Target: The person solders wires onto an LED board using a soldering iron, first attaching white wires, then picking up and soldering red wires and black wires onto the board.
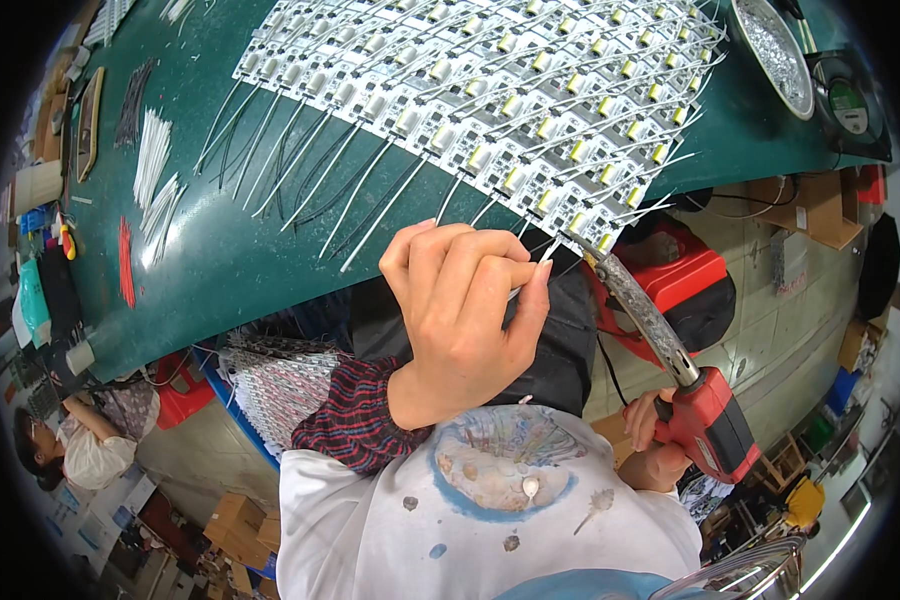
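A large panel of white circuit boards [450, 140], with rows of small components and many thin wires, lies on the green table. Its near corner points toward me. My left hand [465, 310] is closed in a pinch on a thin white wire [549, 251] at this corner. In my right hand [657, 448] is a red and black soldering gun [715, 425], gripped by its handle. Its long metal barrel reaches up left, and the tip meets the panel's corner close to the wire end. White and black wires hang off the panel's left near edge.
On the left of the green table [220, 290] lie bundles of white wires [151, 158], red wires [126, 262] and black wires [133, 100]. A metal dish [775, 55] stands at the far right. Below are a red stool [670, 275] and a heap of boards [280, 385]. Another person [95, 445] sits at left.
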{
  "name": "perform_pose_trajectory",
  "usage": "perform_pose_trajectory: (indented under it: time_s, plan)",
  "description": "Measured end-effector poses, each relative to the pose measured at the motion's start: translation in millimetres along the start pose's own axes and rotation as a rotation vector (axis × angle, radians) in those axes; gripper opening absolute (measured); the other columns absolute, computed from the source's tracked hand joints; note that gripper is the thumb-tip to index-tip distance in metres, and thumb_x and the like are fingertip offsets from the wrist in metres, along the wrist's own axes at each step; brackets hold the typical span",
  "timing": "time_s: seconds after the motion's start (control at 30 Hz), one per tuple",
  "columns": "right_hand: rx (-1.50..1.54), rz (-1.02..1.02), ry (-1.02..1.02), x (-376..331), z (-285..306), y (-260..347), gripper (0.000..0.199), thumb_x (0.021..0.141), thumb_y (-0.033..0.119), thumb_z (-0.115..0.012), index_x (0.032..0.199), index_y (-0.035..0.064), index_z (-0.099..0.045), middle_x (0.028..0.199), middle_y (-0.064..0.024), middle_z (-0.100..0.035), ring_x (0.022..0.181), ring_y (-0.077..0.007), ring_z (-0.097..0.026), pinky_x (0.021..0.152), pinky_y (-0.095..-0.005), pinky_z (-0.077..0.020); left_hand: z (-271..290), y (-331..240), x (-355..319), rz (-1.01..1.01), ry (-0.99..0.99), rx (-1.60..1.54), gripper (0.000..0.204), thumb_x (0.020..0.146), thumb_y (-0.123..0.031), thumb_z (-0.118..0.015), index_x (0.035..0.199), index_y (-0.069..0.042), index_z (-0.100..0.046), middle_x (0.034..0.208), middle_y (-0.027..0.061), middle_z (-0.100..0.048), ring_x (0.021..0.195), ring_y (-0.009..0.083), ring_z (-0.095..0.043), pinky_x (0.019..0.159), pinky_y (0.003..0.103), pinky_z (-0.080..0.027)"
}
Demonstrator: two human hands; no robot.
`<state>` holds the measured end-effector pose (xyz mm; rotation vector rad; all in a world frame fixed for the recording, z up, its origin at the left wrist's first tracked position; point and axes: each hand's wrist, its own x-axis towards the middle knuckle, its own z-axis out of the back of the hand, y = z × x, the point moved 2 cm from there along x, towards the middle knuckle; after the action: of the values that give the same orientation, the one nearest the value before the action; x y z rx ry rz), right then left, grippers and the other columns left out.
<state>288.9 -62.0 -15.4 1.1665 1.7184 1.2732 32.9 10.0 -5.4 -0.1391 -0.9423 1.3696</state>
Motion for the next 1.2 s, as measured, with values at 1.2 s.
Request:
perform_pose_trajectory:
  time_s: [1.2]
  plan:
    - [0.033,-0.045,-0.169,-23,2,0,0.056,0.076,0.038,-0.077,0.098,0.0027,-0.039,0.061,-0.0068,-0.052,0.049,-0.0146,-0.049,0.045,-0.0267,-0.0359,-7,-11,-1,-0.017,0.045,-0.052,0.019,0.064,-0.002,-0.074,0.074,-0.008,-0.059,0.083,0.0019,-0.06,0.08,0.0229,-0.053,0.085,0.041,-0.034]
